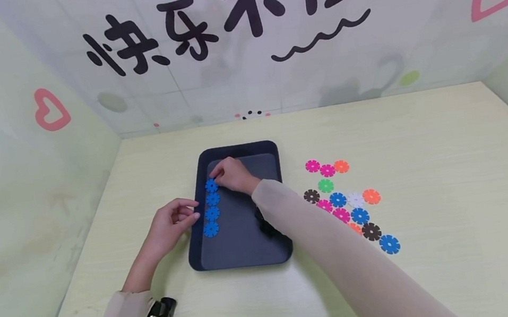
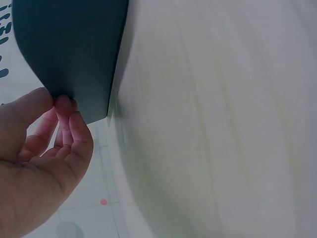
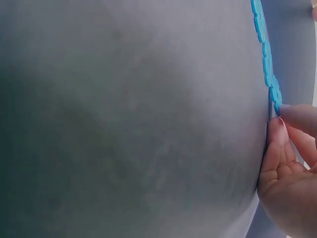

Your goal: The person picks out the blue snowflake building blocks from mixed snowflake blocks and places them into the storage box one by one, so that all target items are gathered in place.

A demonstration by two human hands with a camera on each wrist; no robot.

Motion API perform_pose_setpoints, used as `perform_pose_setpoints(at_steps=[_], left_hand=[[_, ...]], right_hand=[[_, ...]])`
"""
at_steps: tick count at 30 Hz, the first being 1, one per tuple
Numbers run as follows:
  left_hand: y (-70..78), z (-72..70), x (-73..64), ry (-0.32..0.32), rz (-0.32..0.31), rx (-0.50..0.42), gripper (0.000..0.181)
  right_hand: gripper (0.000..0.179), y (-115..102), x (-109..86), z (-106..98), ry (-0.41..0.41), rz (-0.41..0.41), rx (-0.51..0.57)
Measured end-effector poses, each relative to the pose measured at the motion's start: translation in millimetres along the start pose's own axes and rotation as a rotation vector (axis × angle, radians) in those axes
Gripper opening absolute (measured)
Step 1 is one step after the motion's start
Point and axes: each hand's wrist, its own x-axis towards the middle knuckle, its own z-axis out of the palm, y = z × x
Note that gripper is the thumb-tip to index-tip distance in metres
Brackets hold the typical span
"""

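My right hand (image 1: 234, 176) reaches into the dark rectangular baking tray (image 1: 248, 258). Its thumb and finger pinch the edge of the farthest blue snowflake disc (image 1: 211, 185), low against the tray floor. That notched disc tops a column of blue discs (image 1: 212, 214) along the tray's left side; in the right wrist view they show edge-on as a blue strip (image 3: 267, 62). At the tray's left wall, my left hand (image 1: 171, 223) holds the rim between thumb and fingertips. From the left wrist, the curled fingers (image 2: 79, 139) meet the tray's outer wall (image 2: 74, 49).
Right of the tray, several loose notched discs lie scattered: pink (image 1: 327, 171), orange (image 1: 372, 196), green (image 1: 326, 185), white (image 1: 356, 199), black (image 1: 372, 231) and blue (image 1: 389, 244). My right sleeve (image 1: 333, 244) crosses over the tray's right edge and hides part of the pile. A printed wall (image 1: 244, 85) backs the table.
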Motion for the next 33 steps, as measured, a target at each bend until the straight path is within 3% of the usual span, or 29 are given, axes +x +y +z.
perform_pose_setpoints(at_steps=[12,15,23,33], left_hand=[[0.7,0.3,1.2,0.002,-0.002,0.005,0.025],[0.4,-0.1,0.9,-0.001,0.001,0.004,0.025],[2.0,0.0,-0.2,-0.012,0.0,-0.005,0.026],[2.2,0.4,-1.6,-0.002,-0.007,0.0,0.027]], right_hand=[[0.021,-6,0.3,-12,-0.017,0.006,0.038],[0.023,-15,-1.5,-21,-0.042,-0.008,0.018],[0.025,-38,-13.9,-55,-0.144,-0.145,0.011],[0.024,-40,-45.1,-90,-0.159,-0.192,-0.023]])
